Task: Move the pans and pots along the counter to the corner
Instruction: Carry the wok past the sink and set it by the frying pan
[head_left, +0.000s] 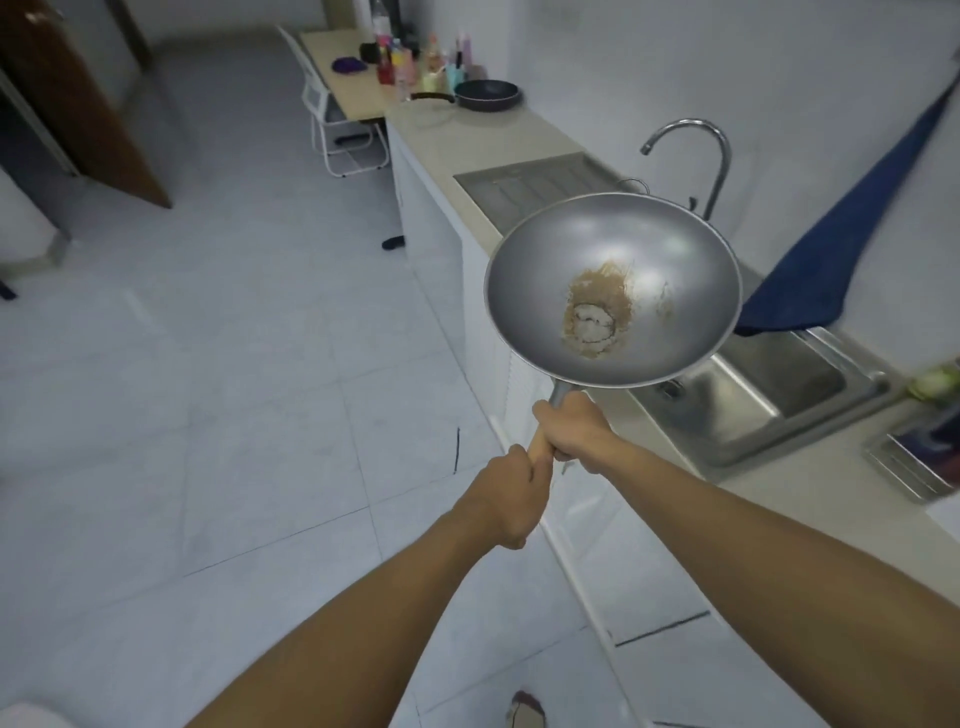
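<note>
At the far left stood a dark brown wooden door (78, 93), and beyond it spread a floor (208, 364) of large pale glossy tiles with thin grout lines. Further along, a white folding chair (332, 130) with a slim tube frame sat beside a light wood-toned table (358, 98) crowded with coloured bottles (410, 62). Next to the table began the long, smooth, cream-coloured surface (457, 140), running along the white wall; at its far end rested a round dark frying pan (488, 95) with a long dark handle pointing left. Nearer the camera, the left grip (511, 499) was wrapped tight around the lower end of a wooden handle (537, 447), and the right grip (574, 428) was curled round the same handle just above it, where the wood met a grey metal socket. Both held up a wide, round, grey metal wok (613, 249), lifted in the air over the front edge of the surface, its smooth bowl marked by a dried brown and whitish crust at the centre. Behind the wok lay a ribbed steel drainboard (535, 182), and a curved chrome faucet (696, 150) arched over a rectangular stainless sink (769, 384). A soft dark blue towel (841, 249) hung down from the wall to the sink's rim, and a blurred metal tray (904, 467) sat at the far right.
</note>
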